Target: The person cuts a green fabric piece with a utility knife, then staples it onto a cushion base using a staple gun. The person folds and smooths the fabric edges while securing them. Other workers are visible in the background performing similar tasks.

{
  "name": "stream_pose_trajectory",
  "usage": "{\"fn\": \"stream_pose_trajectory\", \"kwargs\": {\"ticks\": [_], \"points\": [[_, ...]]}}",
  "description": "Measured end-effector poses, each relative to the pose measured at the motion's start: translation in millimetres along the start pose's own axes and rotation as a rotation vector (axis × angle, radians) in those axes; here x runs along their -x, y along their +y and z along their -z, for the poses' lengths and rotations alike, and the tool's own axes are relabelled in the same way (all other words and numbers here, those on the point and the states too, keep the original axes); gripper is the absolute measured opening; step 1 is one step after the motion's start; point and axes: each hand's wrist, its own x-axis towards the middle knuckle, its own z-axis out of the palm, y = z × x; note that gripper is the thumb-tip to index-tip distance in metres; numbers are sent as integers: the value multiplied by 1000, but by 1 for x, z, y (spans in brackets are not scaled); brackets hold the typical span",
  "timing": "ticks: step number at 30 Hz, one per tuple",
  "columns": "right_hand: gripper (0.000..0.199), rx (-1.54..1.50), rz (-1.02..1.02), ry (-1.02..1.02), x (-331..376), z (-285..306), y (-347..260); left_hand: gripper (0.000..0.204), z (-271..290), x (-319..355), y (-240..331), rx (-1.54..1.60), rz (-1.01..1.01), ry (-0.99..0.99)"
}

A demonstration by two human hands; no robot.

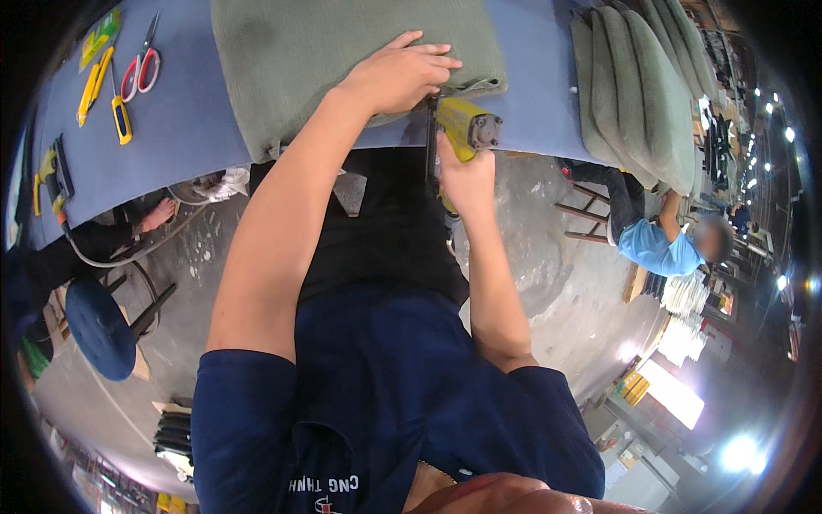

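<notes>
Your left hand (396, 78) lies on the green cushion (312, 64), fingers stretched out rather than clenched, near its right front corner; the likely reason is to hold the cover steady and taut there. You can't tell from this view whether the thumb tucks under the edge. Your right hand (467, 178) is wrapped around the yellow staple gun (464, 124), its top end close to your left fingers, so both hands meet at one spot along the edge. Whether the gun touches the cloth is hard to judge.

The cushion sits at the front of the blue worktop (175, 133), its left front corner reaching the rim, which seems meant to keep that side within your reach. The scissors (141, 56), yellow knife (94, 86) and screwdriver (122, 120) lie off to the left, probably to stay handy without crowding the cushion. On the right, more green covers (638, 90) are stacked at the side, apart from the one under your hand
</notes>
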Motion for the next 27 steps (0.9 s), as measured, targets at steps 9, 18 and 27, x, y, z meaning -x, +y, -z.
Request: {"fn": "stream_pose_trajectory", "kwargs": {"ticks": [9, 18, 27], "points": [[37, -1, 59, 1, 8, -7, -10, 13, -2, 0, -6, -20, -14, 0], [34, -61, 40, -60, 3, -2, -9, 17, 12, -4, 1, -72, -32, -96], [25, -312, -65, -53, 44, 58, -6, 16, -2, -30, 33, -176, 5, 28]]}}
